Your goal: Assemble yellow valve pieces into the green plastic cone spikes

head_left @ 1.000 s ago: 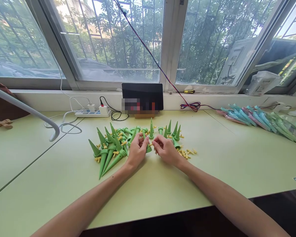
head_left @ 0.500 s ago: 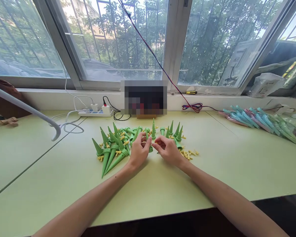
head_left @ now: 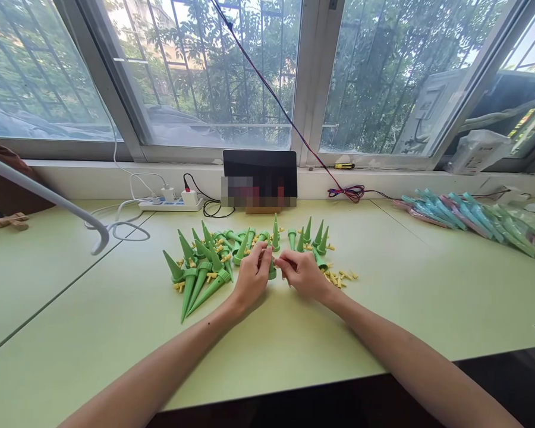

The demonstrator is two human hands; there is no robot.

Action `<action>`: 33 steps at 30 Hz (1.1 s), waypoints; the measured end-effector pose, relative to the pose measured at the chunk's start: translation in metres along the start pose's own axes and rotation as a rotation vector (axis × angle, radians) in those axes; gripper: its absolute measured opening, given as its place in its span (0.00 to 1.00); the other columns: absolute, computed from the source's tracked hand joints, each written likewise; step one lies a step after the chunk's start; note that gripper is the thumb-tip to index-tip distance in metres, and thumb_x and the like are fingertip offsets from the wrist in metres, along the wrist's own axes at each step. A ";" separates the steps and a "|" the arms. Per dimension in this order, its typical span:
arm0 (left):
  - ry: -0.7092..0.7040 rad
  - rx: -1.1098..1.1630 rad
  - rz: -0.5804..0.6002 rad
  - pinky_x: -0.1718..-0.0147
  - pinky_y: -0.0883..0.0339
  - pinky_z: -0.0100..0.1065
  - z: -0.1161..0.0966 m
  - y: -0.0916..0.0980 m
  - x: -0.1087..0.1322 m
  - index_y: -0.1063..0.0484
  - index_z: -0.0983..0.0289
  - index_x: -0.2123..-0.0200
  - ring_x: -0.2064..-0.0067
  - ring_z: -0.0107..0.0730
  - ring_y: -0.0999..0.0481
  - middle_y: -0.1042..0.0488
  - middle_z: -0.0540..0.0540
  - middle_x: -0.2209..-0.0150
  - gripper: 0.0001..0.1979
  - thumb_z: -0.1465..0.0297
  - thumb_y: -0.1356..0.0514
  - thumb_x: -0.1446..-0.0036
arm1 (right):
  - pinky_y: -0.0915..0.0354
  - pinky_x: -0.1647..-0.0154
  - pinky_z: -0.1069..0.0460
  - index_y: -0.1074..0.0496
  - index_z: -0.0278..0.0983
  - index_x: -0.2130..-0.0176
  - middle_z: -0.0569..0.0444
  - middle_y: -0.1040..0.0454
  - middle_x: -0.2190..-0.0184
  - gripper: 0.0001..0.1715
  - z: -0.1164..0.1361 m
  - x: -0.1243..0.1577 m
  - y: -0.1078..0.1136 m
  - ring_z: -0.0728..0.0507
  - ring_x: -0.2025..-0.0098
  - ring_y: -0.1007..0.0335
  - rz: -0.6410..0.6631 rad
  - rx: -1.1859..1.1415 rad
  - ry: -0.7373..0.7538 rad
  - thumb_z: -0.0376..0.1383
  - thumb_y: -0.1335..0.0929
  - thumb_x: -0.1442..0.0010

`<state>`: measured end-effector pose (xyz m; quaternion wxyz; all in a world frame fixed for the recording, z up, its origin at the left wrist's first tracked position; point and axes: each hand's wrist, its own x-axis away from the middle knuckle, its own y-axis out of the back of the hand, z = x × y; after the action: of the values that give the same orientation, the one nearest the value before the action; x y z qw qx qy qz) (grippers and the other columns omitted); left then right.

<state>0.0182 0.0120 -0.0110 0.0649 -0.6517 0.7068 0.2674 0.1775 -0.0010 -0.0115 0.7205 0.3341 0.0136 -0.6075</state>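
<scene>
My left hand [head_left: 252, 272] is closed around a green plant watering spike [head_left: 272, 272], held with its point up just above the table. Beside it, my right hand [head_left: 304, 272] pinches at the side of the spike's cap. A small yellow valve seems to be between those fingertips, mostly covered by them. Many similar green spikes [head_left: 202, 279] lie and stand to the left, several with yellow valves in their caps. More green spikes [head_left: 323, 244] stand behind my right hand. Loose yellow valves [head_left: 340, 279] are scattered by my right wrist.
A dark screen [head_left: 261, 169] stands at the back against the sill. A power strip [head_left: 172, 205] with plugs and white cables is at the back left. Bagged blue, pink and green pieces [head_left: 472, 220] lie far right. A grey curved bar [head_left: 49, 199] juts in from the left.
The held green spike has become more upright and sits slightly lower, between my hands. My right fingertips remain pinched at its side. The view has shifted slightly.
</scene>
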 end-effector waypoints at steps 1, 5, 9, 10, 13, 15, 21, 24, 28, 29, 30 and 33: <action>-0.010 -0.008 -0.005 0.75 0.42 0.27 -0.001 0.000 0.000 0.30 0.62 0.62 0.76 0.25 0.37 0.34 0.47 0.76 0.15 0.57 0.48 0.33 | 0.41 0.76 0.54 0.36 0.39 0.74 0.59 0.31 0.81 0.21 0.000 0.000 0.000 0.50 0.81 0.40 -0.002 -0.005 -0.004 0.44 0.37 0.31; -0.046 -0.033 0.020 0.75 0.41 0.28 0.000 0.002 0.000 0.27 0.61 0.56 0.76 0.25 0.37 0.32 0.48 0.75 0.16 0.56 0.46 0.34 | 0.40 0.77 0.54 0.34 0.39 0.68 0.59 0.30 0.81 0.17 0.000 -0.001 0.000 0.50 0.83 0.39 -0.008 -0.063 -0.037 0.45 0.37 0.31; -0.054 -0.068 0.071 0.72 0.36 0.29 0.004 0.001 -0.001 0.28 0.62 0.50 0.73 0.27 0.31 0.27 0.50 0.70 0.17 0.58 0.45 0.35 | 0.39 0.79 0.55 0.35 0.39 0.68 0.60 0.30 0.81 0.17 0.000 -0.003 0.000 0.51 0.84 0.38 -0.034 -0.132 -0.070 0.47 0.37 0.32; -0.060 -0.077 0.076 0.71 0.35 0.29 0.005 0.001 -0.001 0.28 0.62 0.50 0.72 0.27 0.30 0.27 0.51 0.69 0.16 0.59 0.45 0.35 | 0.39 0.80 0.55 0.35 0.39 0.68 0.60 0.30 0.81 0.17 -0.001 -0.003 0.000 0.50 0.84 0.37 -0.045 -0.148 -0.080 0.47 0.37 0.32; -0.095 -0.099 0.095 0.69 0.33 0.30 0.006 0.001 -0.001 0.29 0.62 0.49 0.69 0.29 0.28 0.27 0.53 0.65 0.16 0.63 0.46 0.35 | 0.39 0.81 0.55 0.34 0.39 0.68 0.59 0.30 0.80 0.17 -0.001 -0.003 0.001 0.50 0.84 0.36 -0.081 -0.175 -0.097 0.47 0.36 0.33; -0.121 -0.114 0.117 0.66 0.31 0.31 0.005 0.001 -0.001 0.31 0.62 0.46 0.68 0.29 0.28 0.26 0.54 0.63 0.18 0.65 0.45 0.37 | 0.38 0.81 0.54 0.34 0.39 0.67 0.59 0.30 0.80 0.17 -0.002 -0.003 0.001 0.50 0.84 0.35 -0.109 -0.173 -0.101 0.48 0.36 0.33; -0.192 -0.263 0.173 0.61 0.30 0.36 0.004 -0.002 0.002 0.40 0.61 0.34 0.65 0.33 0.28 0.26 0.54 0.62 0.34 0.67 0.39 0.44 | 0.35 0.78 0.53 0.34 0.40 0.67 0.56 0.28 0.77 0.17 -0.004 -0.001 0.003 0.47 0.80 0.31 -0.170 -0.138 -0.107 0.49 0.35 0.34; -0.198 -0.300 0.175 0.56 0.30 0.39 0.006 -0.005 0.005 0.43 0.60 0.32 0.58 0.39 0.26 0.25 0.58 0.56 0.38 0.66 0.38 0.45 | 0.33 0.74 0.52 0.34 0.40 0.66 0.55 0.27 0.77 0.16 -0.003 0.000 0.003 0.45 0.76 0.29 -0.165 -0.109 -0.102 0.49 0.35 0.34; -0.209 -0.308 0.178 0.46 0.33 0.44 0.004 -0.007 0.007 0.45 0.58 0.31 0.44 0.47 0.28 0.30 0.63 0.41 0.38 0.67 0.38 0.44 | 0.32 0.71 0.51 0.34 0.39 0.65 0.55 0.26 0.76 0.14 0.002 0.004 0.002 0.45 0.74 0.27 -0.135 -0.105 -0.106 0.46 0.35 0.33; -0.211 -0.314 0.178 0.45 0.34 0.45 0.004 -0.007 0.007 0.45 0.58 0.31 0.42 0.48 0.29 0.31 0.63 0.40 0.38 0.67 0.39 0.44 | 0.32 0.70 0.51 0.34 0.39 0.64 0.55 0.25 0.76 0.13 0.003 0.006 0.001 0.45 0.74 0.27 -0.132 -0.103 -0.105 0.46 0.35 0.33; -0.211 -0.321 0.178 0.44 0.34 0.45 0.003 -0.007 0.007 0.44 0.59 0.31 0.41 0.48 0.30 0.31 0.63 0.40 0.37 0.67 0.39 0.43 | 0.32 0.69 0.51 0.34 0.39 0.64 0.55 0.25 0.76 0.13 0.004 0.007 0.001 0.45 0.73 0.27 -0.125 -0.102 -0.105 0.46 0.35 0.33; -0.197 -0.345 0.173 0.47 0.32 0.44 0.003 -0.008 0.007 0.44 0.59 0.32 0.43 0.48 0.27 0.27 0.63 0.43 0.36 0.68 0.39 0.43 | 0.32 0.68 0.51 0.33 0.39 0.63 0.55 0.25 0.75 0.12 0.004 0.010 -0.002 0.44 0.73 0.26 -0.104 -0.094 -0.104 0.45 0.35 0.33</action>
<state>0.0236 0.0073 -0.0192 -0.0022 -0.5608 0.6942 0.4513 0.1771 -0.0112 -0.0132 0.7025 0.2669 0.0220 -0.6594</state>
